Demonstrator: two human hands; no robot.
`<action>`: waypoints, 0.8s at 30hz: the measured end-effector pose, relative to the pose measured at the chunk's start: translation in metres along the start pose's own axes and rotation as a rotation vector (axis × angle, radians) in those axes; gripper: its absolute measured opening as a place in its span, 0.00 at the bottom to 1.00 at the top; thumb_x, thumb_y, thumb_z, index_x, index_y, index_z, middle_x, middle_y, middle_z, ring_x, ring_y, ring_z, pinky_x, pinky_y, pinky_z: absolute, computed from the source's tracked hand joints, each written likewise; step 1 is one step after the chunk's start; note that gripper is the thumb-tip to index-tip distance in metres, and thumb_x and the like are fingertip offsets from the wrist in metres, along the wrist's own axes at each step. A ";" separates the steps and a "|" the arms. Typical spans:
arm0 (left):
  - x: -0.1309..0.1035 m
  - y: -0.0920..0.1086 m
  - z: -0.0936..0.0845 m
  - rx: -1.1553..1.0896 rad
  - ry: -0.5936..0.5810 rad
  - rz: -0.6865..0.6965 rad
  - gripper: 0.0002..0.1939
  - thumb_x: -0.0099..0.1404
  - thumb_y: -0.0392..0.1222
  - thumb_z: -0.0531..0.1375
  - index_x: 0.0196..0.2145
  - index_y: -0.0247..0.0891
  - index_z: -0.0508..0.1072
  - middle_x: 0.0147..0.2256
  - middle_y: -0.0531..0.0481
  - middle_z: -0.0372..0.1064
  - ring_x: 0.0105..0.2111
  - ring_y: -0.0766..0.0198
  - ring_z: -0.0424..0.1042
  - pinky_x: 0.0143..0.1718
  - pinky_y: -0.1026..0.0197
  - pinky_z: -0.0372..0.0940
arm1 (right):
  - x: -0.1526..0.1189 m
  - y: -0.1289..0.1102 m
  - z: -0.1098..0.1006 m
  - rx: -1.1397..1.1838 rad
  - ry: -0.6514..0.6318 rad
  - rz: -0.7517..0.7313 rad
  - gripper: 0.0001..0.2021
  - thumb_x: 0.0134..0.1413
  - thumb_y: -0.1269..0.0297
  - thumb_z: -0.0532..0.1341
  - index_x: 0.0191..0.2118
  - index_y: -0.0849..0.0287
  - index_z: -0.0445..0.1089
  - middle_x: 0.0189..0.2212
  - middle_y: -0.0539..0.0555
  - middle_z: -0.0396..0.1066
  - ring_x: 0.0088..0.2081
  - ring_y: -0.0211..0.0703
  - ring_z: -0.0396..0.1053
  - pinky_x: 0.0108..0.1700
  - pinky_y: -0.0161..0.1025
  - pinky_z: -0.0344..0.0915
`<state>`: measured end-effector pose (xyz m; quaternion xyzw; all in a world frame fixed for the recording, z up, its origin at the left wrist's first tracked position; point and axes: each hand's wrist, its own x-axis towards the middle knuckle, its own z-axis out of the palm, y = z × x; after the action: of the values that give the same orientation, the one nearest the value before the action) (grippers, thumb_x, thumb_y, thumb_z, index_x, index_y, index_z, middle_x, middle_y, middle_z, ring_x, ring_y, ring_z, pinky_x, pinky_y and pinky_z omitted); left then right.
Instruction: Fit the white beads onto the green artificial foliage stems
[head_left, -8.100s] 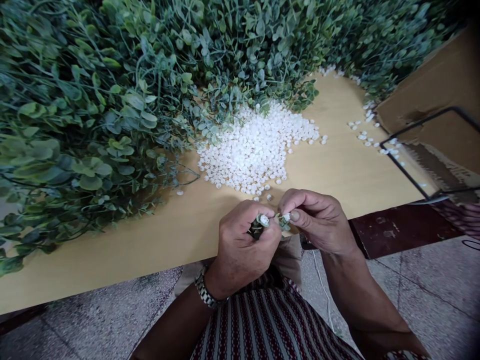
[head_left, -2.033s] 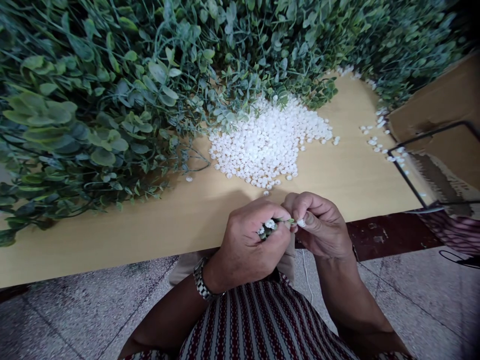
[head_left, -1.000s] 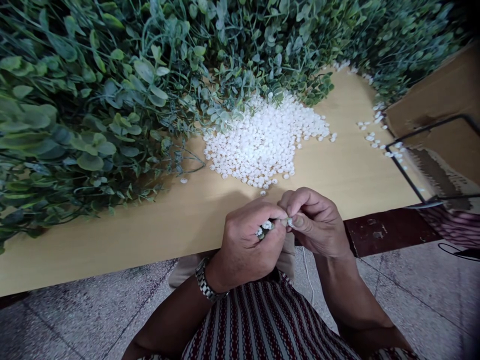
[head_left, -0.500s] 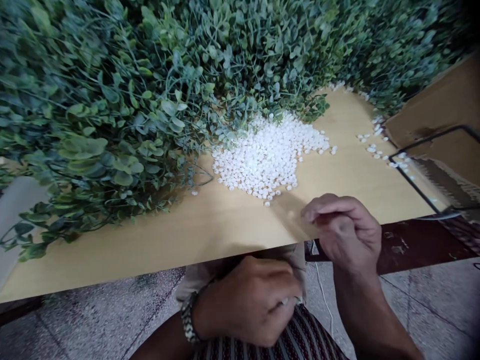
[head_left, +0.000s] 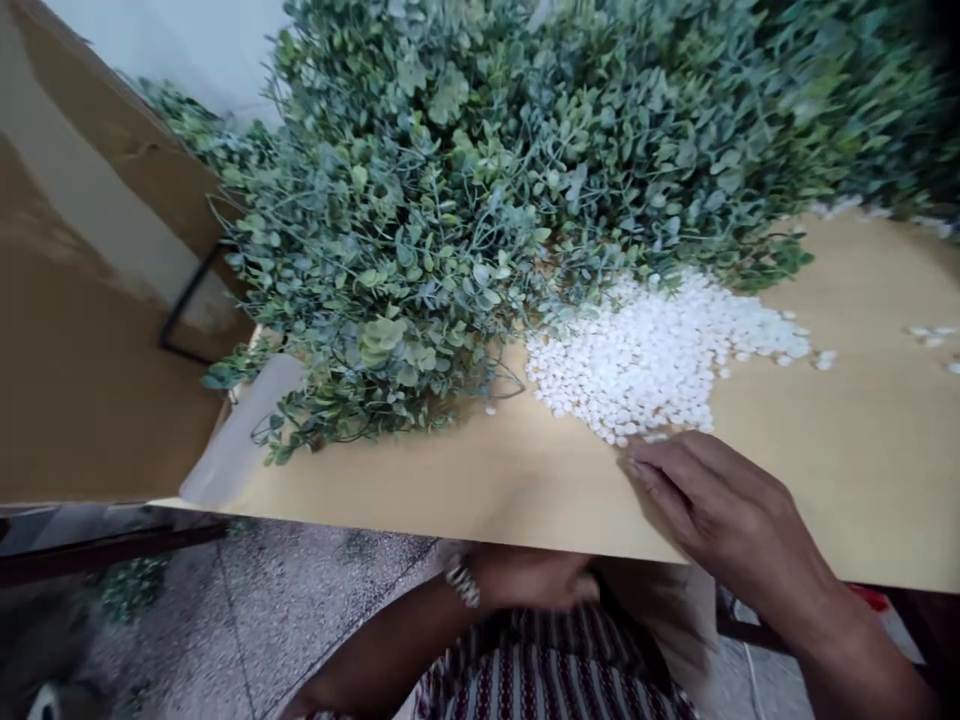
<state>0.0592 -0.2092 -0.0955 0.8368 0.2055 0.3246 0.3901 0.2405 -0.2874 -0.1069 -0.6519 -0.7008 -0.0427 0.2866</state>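
Note:
A heap of small white plastic pieces (head_left: 637, 360) lies on the table. My right hand (head_left: 720, 495) rests at the near edge of this heap, thumb and fingers pressed together, fingertips touching the nearest pieces. Whatever sits between those fingertips is hidden. Low in front of my body, by the table's near edge, my left hand (head_left: 532, 578) is curled closed and blurred. A wristwatch (head_left: 462, 580) is on that wrist. A pale spot shows at the left fingers, too smeared to name. Artificial green foliage (head_left: 465, 230) is piled behind the heap, its sprigs overlapping the white pieces.
A large cardboard box (head_left: 97, 300) stands at the left, with a black wire frame (head_left: 187, 310) against it. A translucent plastic sheet (head_left: 240, 430) lies at the left end of the table (head_left: 420, 490). Loose white pieces (head_left: 932, 335) are scattered at the right.
The view has swung left, bringing the cardboard box at the left into sight. My right hand has reached forward to the heap's edge. My left hand stays low near my body.

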 end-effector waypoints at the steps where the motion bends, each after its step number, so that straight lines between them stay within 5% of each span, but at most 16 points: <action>1: -0.002 0.007 -0.012 0.000 -0.121 0.073 0.14 0.56 0.39 0.64 0.18 0.39 0.65 0.18 0.58 0.64 0.19 0.71 0.67 0.21 0.69 0.63 | 0.000 0.000 0.001 -0.004 -0.006 -0.009 0.06 0.55 0.70 0.57 0.39 0.60 0.69 0.31 0.55 0.71 0.35 0.45 0.69 0.42 0.42 0.62; 3: 0.000 0.020 -0.036 0.049 -0.585 0.329 0.13 0.57 0.37 0.62 0.20 0.39 0.62 0.18 0.59 0.62 0.19 0.72 0.65 0.20 0.69 0.62 | 0.001 -0.001 0.002 0.001 -0.003 -0.008 0.04 0.56 0.70 0.57 0.35 0.61 0.69 0.29 0.55 0.70 0.33 0.44 0.69 0.41 0.41 0.62; 4: 0.005 0.024 -0.048 0.169 -0.643 0.320 0.08 0.58 0.35 0.60 0.23 0.39 0.64 0.21 0.57 0.65 0.22 0.70 0.66 0.24 0.67 0.64 | 0.001 -0.001 0.003 0.002 0.004 -0.001 0.03 0.56 0.69 0.58 0.34 0.61 0.69 0.28 0.55 0.69 0.32 0.43 0.68 0.40 0.41 0.62; 7: 0.034 0.021 -0.065 0.726 -0.368 0.250 0.08 0.60 0.26 0.51 0.33 0.34 0.68 0.30 0.48 0.69 0.29 0.61 0.67 0.31 0.59 0.64 | 0.002 -0.003 0.002 -0.014 0.033 0.001 0.02 0.55 0.70 0.59 0.33 0.61 0.69 0.26 0.54 0.68 0.30 0.41 0.68 0.37 0.39 0.62; 12: 0.079 -0.018 -0.052 1.222 -0.311 0.346 0.08 0.60 0.26 0.51 0.31 0.31 0.69 0.29 0.43 0.67 0.30 0.55 0.67 0.31 0.54 0.61 | 0.002 -0.004 0.000 -0.024 0.056 -0.026 0.02 0.54 0.72 0.59 0.32 0.62 0.68 0.26 0.54 0.68 0.30 0.41 0.68 0.36 0.39 0.62; 17: 0.082 -0.028 -0.058 1.144 -0.046 0.428 0.09 0.56 0.25 0.53 0.24 0.34 0.68 0.25 0.46 0.67 0.26 0.60 0.66 0.27 0.58 0.60 | 0.002 -0.005 -0.001 -0.036 0.080 -0.038 0.03 0.55 0.73 0.58 0.31 0.62 0.67 0.26 0.55 0.68 0.30 0.41 0.68 0.35 0.38 0.62; 24: 0.063 0.003 -0.079 0.576 0.369 0.367 0.08 0.58 0.26 0.56 0.32 0.35 0.72 0.32 0.48 0.68 0.32 0.66 0.69 0.34 0.64 0.66 | 0.000 -0.002 -0.003 0.143 0.105 0.038 0.02 0.53 0.72 0.60 0.34 0.61 0.67 0.28 0.54 0.69 0.31 0.40 0.67 0.35 0.38 0.63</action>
<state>0.0483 -0.1320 -0.0306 0.8624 0.2019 0.4631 0.0310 0.2399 -0.2886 -0.1039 -0.6400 -0.6735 -0.0210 0.3694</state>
